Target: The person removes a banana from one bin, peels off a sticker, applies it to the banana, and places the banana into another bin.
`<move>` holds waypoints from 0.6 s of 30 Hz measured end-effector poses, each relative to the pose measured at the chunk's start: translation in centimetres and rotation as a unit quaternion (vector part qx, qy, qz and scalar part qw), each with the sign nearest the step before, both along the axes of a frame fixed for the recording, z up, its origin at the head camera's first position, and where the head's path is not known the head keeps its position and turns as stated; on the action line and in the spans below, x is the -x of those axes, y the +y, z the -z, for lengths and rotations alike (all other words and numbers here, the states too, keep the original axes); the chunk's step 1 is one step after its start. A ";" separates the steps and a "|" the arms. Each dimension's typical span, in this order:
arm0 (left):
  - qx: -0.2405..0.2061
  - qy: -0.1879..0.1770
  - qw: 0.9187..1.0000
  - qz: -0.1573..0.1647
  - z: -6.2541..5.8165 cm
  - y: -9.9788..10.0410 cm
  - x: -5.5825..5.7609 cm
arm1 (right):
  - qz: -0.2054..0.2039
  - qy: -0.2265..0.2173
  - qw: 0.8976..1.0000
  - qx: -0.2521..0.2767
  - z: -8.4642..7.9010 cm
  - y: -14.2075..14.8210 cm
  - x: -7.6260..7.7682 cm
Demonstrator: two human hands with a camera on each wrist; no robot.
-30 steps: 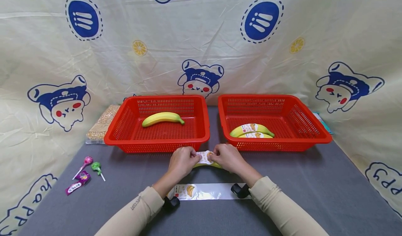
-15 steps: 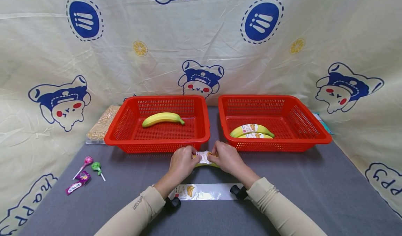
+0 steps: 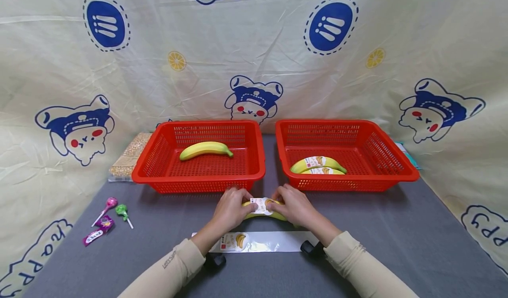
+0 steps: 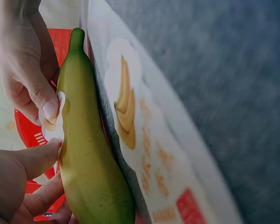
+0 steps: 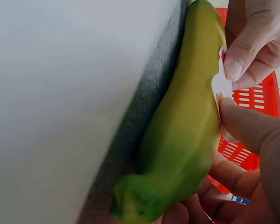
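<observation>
In the head view my left hand (image 3: 232, 210) and right hand (image 3: 295, 206) hold a yellow banana (image 3: 274, 214) just in front of the baskets. Both thumbs press a white label (image 3: 259, 206) with a printed banana picture onto its upper side. The fingers curl behind the banana, partly hidden. In the left wrist view the label (image 4: 59, 116) follows the curve of the banana (image 4: 88, 135). The right wrist view has the green stem end of the banana (image 5: 186, 107) close to the camera. A glossy label strip (image 3: 270, 241), carrying one banana label, lies below the hands.
The left red basket (image 3: 198, 186) contains one unlabelled banana (image 3: 206, 149). Two labelled bananas (image 3: 323, 162) lie in the right red basket (image 3: 357, 184). Lollipops (image 3: 121, 210) and a purple wrapped sweet (image 3: 99, 231) lie at left, and a bag of grains (image 3: 128, 157) is beside the left basket.
Both hands have come slightly nearer the person with the banana and label. The thumbs now stretch over the label, which lies lower against the banana.
</observation>
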State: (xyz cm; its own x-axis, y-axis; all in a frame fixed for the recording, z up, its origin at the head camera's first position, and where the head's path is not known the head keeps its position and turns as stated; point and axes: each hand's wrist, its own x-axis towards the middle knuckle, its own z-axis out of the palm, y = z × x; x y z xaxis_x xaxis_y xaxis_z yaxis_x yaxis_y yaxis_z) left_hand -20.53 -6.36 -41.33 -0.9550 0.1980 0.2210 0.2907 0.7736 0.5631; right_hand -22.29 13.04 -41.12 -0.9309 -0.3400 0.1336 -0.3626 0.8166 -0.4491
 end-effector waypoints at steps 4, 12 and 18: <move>-0.010 -0.002 1.000 0.020 0.1 -0.1 -0.2 | -0.007 -0.014 1.000 0.015 0.0 0.6 -0.7; -0.028 -0.031 0.998 0.047 0.0 -0.4 -0.3 | -0.012 -0.035 0.999 0.034 0.3 1.0 -0.8; -0.021 -0.030 0.998 0.048 0.0 -0.4 -0.3 | -0.012 -0.034 0.999 0.029 0.2 0.4 -0.4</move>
State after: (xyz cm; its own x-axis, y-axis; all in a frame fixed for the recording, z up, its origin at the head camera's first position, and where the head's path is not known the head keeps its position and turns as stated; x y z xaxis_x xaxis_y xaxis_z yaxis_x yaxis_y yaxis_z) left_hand -20.26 -6.76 -41.35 -0.9436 0.2815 0.1744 0.3278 0.7186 0.6133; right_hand -21.87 13.40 -41.36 -0.9305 -0.3551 0.0903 -0.3481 0.7797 -0.5205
